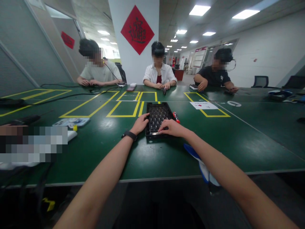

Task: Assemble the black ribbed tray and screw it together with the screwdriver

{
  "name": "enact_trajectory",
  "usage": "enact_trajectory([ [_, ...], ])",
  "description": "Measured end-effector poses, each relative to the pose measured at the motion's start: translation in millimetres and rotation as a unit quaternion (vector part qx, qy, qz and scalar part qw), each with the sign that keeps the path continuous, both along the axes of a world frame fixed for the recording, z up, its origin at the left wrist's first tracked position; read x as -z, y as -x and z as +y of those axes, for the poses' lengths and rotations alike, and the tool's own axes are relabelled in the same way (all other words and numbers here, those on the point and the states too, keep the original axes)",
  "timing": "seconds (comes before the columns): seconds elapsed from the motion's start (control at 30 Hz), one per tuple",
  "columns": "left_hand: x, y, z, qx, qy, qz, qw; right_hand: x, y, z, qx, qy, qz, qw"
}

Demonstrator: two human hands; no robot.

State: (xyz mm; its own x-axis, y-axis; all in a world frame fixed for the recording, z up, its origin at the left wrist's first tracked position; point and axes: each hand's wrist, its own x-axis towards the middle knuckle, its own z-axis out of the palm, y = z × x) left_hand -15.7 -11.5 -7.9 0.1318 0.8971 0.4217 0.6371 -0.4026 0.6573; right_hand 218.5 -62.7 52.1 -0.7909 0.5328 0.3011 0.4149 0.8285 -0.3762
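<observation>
In front of me on the green table lies an open black tray (159,122) with rows of small metallic-looking parts, too small to name. My left hand (141,123) is closed around the tray's left side, thumb near the rim; a black band circles that wrist. At the tray's near edge, my right hand (172,128) pinches with thumb and fingertips. Close to those fingertips a small silvery strip (155,133) shows at the front rim. Whether the fingers hold it is unclear. A red screwdriver-like tool (176,117) rests just right of the tray.
Blue-and-white gloves (202,167) lie under my right forearm at the table edge. A paper sheet (203,105) and a white ring (234,104) are to the right. Left are a dark power tool (23,121) and a flat packet (71,122). Three people sit opposite.
</observation>
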Motion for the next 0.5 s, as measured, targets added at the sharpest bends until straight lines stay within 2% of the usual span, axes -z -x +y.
enact_trajectory([
  [0.33, 1.5, -0.4, 3.7, -0.007, -0.002, 0.0, 1.0, 2.8, -1.1, 1.3, 0.005, 0.001, 0.019, 1.0],
  [0.5, -5.5, -2.2, -4.7, 0.027, 0.012, 0.01, 1.0, 3.8, -2.4, 2.5, -0.001, 0.007, 0.042, 0.999],
])
